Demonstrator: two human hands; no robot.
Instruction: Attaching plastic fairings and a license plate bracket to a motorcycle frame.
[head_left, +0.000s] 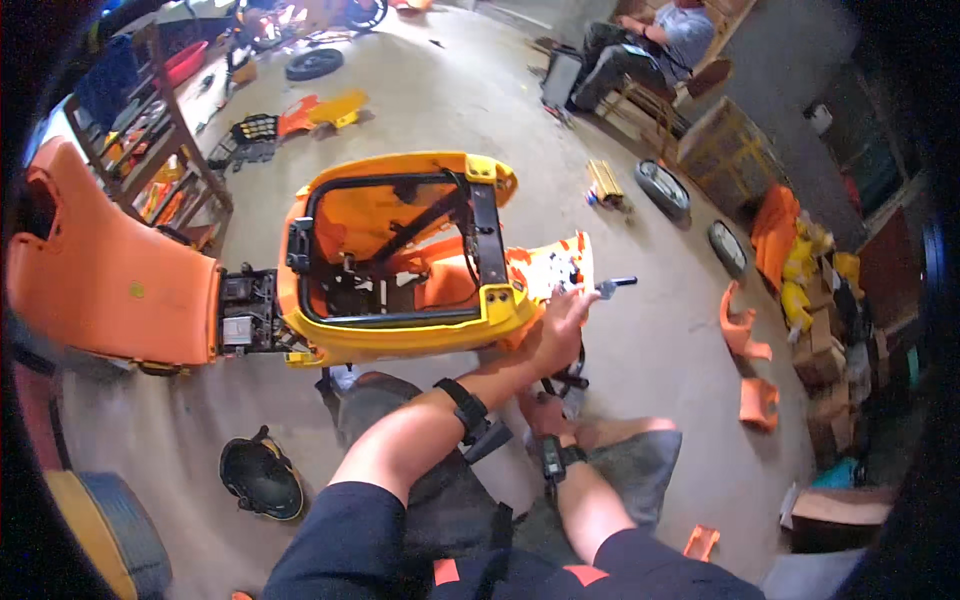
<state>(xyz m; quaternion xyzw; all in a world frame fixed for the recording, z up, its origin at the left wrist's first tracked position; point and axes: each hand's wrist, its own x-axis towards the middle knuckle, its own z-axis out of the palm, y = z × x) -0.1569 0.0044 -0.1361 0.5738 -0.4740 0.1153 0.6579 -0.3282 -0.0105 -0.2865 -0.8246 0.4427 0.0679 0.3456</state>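
A scooter's yellow body panel [400,345] surrounds an open bay with a black tube frame, wires and metal parts inside. My left hand [562,325] reaches over its right end, fingers curled at the edge beside a small grey and black piece [612,287]; what the fingers grip is not clear. Lower down, my right hand [545,408] is beneath that end, close to a black part [570,380], its fingers mostly hidden. An orange and white panel [555,265] shows just behind the left hand. At the left, an orange front shield [120,270] joins the exposed black section.
A black helmet-like shell [260,475] lies on the floor at lower left. Orange panels [745,325], wheels [662,190] and cartons [820,360] stand at the right. A seated person [650,45] is at the back. A metal rack [150,130] stands far left.
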